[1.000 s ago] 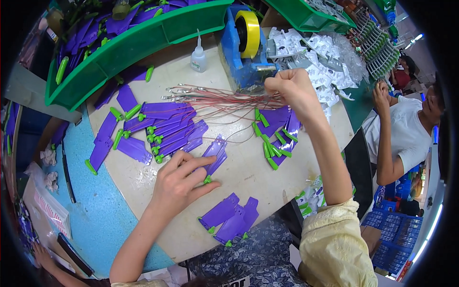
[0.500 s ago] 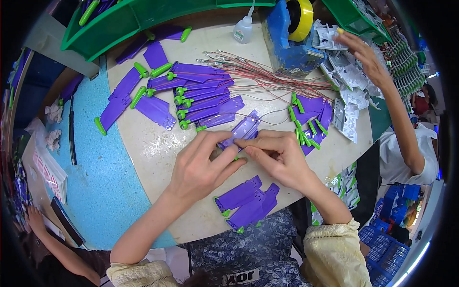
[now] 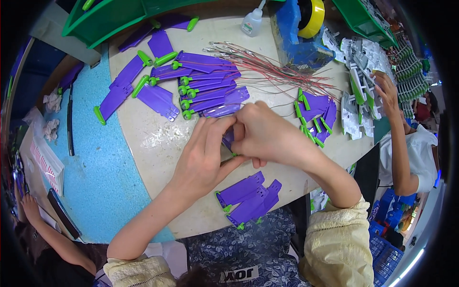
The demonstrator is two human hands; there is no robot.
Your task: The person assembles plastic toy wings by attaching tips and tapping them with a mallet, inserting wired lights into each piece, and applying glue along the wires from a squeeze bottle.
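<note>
Both my hands meet over the middle of the table on a purple plastic blade [image 3: 228,140], most of which my fingers hide. My left hand [image 3: 201,155] holds it from the left, thumb and fingers closed round it. Over its right side, my right hand [image 3: 267,134] is closed with the fingertips turned down and in; a thin wire trails away behind it. Just beyond lie several purple blades with green ends [image 3: 205,91], some with red wires. Nearer me, below my hands, rests a small group of purple blades [image 3: 251,198] with green tips.
A bundle of red and dark wires [image 3: 277,67] stretches across the back. Behind it stand a squeeze bottle [image 3: 251,23] and a blue tape dispenser [image 3: 299,43]. More blades [image 3: 315,112] and grey-white parts [image 3: 358,86] lie right, near another person's hand [image 3: 386,91]. Green bins [image 3: 119,18] line the back.
My right hand has risen and turned over the blade, covering more of it. The co-worker's hand at right has come down onto the grey-white parts. The whole view has shifted slightly.
</note>
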